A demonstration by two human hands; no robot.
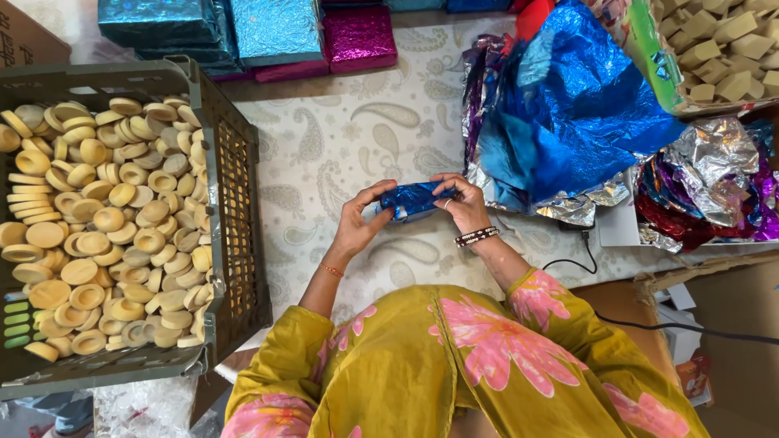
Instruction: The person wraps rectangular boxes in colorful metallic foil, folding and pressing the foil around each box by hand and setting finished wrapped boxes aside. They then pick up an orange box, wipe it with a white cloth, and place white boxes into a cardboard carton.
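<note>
From the head camera, the left hand [357,223] and the right hand [464,203] both pinch a small thing in blue foil [412,199], held just above the counter [341,146]. The thin foil could tear if the fingers pull too hard (it looks crinkly). It might also slip and drop near the crate [235,203] of round tan pieces [105,227].
</note>
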